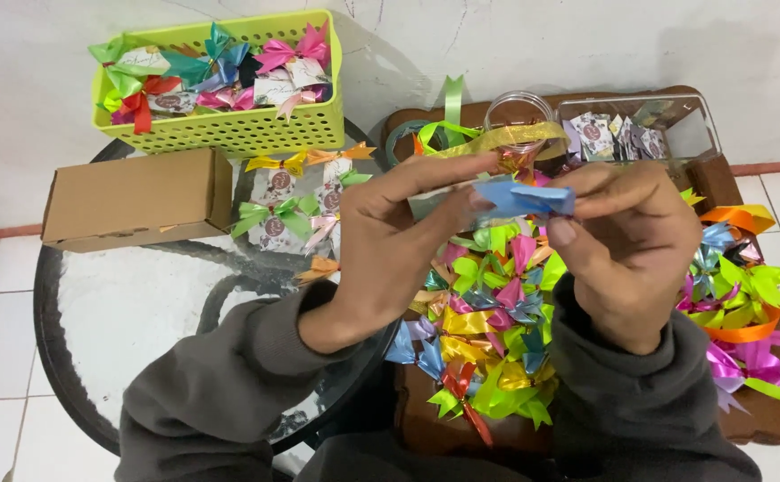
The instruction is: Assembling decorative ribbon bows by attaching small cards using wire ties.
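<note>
My left hand (399, 241) and my right hand (626, 245) are raised together over a wooden tray. Between their fingertips they pinch a small light-blue ribbon bow (522, 198) pressed against a small pale packet (426, 203) that is mostly hidden behind my left fingers. Below my hands lies a heap of several coloured ribbon bows (488, 339), green, yellow, pink and blue. Both wrists wear grey sleeves.
A lime plastic basket (229, 129) of bowed packets stands at the back left beside a closed cardboard box (136, 198). Bowed packets (287, 210) lie on the round glass table (131, 312). A clear container (640, 129) of packets, a jar (519, 112) and more bows (738, 295) are at right.
</note>
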